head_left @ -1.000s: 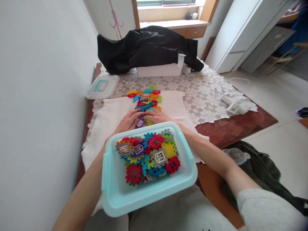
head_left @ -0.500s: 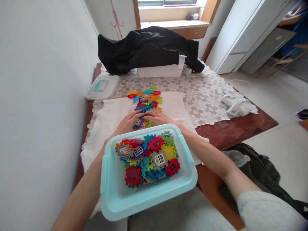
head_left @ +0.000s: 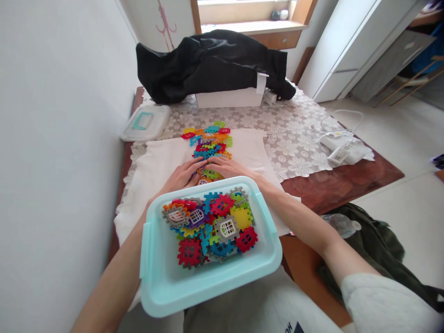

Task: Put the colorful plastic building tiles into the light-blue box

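My left hand [head_left: 183,176] and my right hand [head_left: 224,167] meet over the near end of a heap of colourful interlocking plastic tiles [head_left: 209,149] on the white cloth [head_left: 163,162]. Their fingers curve round the near tiles, fingertips almost touching. Purple, orange and green tiles [head_left: 210,175] show between the palms; the fingers partly hide which ones are gripped. Between my forearms, closer to me, sits a light-blue plastic tub [head_left: 163,282]. More toothed tiles [head_left: 222,222] in red, yellow, blue, grey and purple lie inside it, some with white window inserts.
A clear lid with a teal handle [head_left: 145,122] lies at the table's left edge, near the wall. Black cloth [head_left: 215,64] covers a white box [head_left: 229,98] at the back. A white device with a cable [head_left: 342,145] rests at right; a dark bag [head_left: 374,245] is below.
My left hand has shifted over the purple tile and now covers most of it. More of the orange and green tiles shows. The whole view has moved slightly.
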Action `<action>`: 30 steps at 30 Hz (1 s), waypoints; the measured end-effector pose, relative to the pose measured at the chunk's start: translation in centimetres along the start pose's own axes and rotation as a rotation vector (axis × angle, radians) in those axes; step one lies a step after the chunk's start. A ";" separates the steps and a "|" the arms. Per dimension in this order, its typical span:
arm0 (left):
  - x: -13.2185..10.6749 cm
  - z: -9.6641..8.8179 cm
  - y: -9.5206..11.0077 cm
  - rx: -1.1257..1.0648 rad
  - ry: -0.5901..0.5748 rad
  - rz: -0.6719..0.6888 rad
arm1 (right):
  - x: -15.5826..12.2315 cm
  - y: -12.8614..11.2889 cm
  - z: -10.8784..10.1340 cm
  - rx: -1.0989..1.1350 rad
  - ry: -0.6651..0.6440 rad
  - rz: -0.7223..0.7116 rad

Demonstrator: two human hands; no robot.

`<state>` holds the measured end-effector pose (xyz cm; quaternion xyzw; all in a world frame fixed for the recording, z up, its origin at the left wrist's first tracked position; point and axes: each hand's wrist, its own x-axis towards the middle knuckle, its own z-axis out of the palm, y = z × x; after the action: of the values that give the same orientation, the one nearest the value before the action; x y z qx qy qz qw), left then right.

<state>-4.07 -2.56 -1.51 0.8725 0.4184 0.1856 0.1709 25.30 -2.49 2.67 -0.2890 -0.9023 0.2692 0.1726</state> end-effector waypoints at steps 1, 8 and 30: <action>0.0 0.1 0.0 0.005 -0.008 -0.001 | -0.1 -0.3 0.0 0.006 0.010 0.005; -0.5 0.6 -0.2 0.007 -0.007 -0.001 | -3.0 -4.0 -0.6 0.010 0.072 0.002; -0.1 0.6 0.3 -0.069 0.120 0.008 | -3.1 -2.0 1.1 0.182 0.189 -0.054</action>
<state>-3.60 -2.92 -1.91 0.8551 0.4177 0.2526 0.1749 26.31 -6.23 2.51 -0.2717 -0.8614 0.3168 0.2896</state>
